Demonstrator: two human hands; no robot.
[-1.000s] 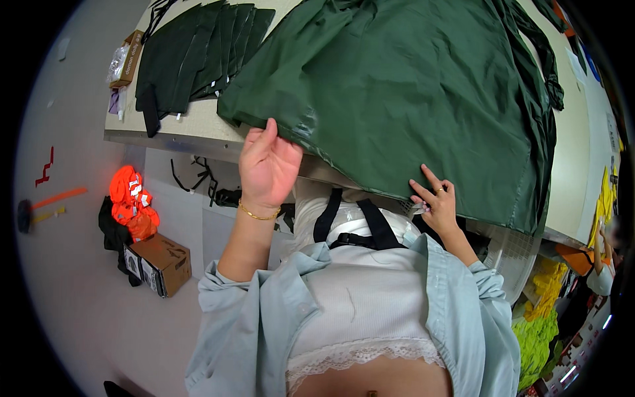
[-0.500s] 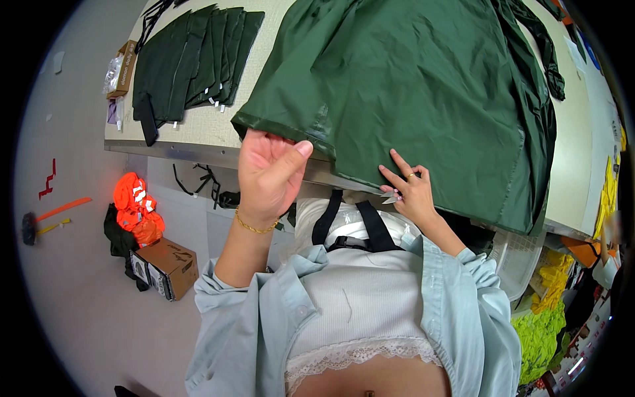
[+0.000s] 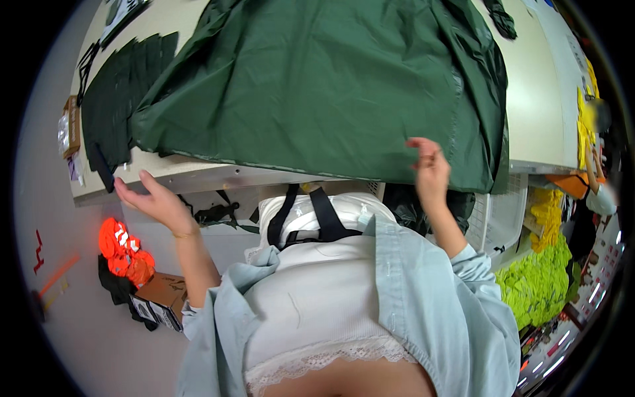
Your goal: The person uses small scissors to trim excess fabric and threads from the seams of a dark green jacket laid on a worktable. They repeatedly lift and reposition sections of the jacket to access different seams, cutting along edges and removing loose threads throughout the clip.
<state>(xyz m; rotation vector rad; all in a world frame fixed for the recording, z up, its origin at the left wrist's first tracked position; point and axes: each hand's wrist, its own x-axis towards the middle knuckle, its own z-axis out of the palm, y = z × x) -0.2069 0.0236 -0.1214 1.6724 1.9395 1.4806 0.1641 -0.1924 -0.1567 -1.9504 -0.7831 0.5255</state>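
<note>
Along the table's (image 3: 539, 119) near edge, the head view is showing green cloth (image 3: 317, 99) lying spread, hem (image 3: 331, 173) partly overhanging. The left hand (image 3: 155, 202) is hanging released near the near-left corner and a dark strip (image 3: 100, 169); the right hand (image 3: 432, 173) is hovering by the hem (its grip I cannot tell). Flat palms would probably be keeping slick cloth straightest; dark panels (image 3: 116, 99) are crowding the left edge, the right offering room.
</note>
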